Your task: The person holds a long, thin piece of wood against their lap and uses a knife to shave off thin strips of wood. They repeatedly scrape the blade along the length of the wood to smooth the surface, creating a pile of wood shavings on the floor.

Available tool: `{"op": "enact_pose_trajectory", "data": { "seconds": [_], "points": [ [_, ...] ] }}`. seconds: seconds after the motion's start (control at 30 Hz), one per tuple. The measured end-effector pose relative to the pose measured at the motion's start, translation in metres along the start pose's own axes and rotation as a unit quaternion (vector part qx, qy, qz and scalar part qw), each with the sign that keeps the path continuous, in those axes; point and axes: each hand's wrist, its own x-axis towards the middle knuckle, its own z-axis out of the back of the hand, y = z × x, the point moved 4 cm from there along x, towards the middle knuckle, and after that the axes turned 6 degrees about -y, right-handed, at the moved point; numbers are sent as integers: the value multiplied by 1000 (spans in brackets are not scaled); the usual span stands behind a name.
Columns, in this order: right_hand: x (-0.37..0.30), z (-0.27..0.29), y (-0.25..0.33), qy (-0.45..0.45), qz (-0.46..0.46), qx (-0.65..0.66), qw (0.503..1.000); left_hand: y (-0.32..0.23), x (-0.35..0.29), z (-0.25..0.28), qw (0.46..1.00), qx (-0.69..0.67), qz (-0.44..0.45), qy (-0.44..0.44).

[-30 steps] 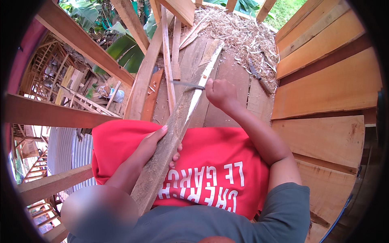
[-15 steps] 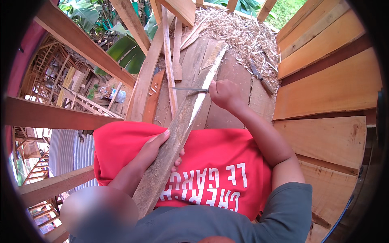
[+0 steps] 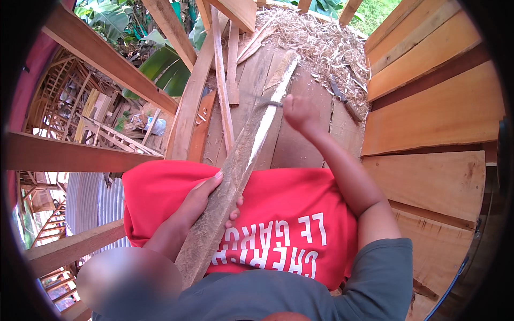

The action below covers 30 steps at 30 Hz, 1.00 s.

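Right hand [image 3: 297, 113] fisted round knife [image 3: 274, 103], handle mostly hidden, blade blurred across plank [image 3: 210, 232]. Left hand [image 3: 204, 193] clamped on plank, some fingers hidden beneath. Plank slants over red cloth [image 3: 284, 195]; near end unclear.

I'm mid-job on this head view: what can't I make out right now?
Head view: knife, blade blurred, so its edge and tip are unclear; handle mostly hidden by the right hand.
Head view: left hand, palm hidden behind the wooden beam.
Head view: beam's near end, lost where the dark shirt meets the blurred patch.
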Motion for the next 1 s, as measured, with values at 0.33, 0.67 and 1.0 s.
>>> {"op": "enact_pose_trajectory", "data": {
  "seconds": [0.33, 0.67, 1.0],
  "points": [
    [2, 1, 9, -33, 15, -22, 999, -6, -1, 2, 999, -26, -10, 29],
    [16, 8, -17, -59, 28, -44, 997, 9, -9, -3, 995, -42, 14, 91],
    [11, -1, -10, -84, -58, -45, 994, -3, -5, -5, 997, -28, 14, 65]
  ]
}}
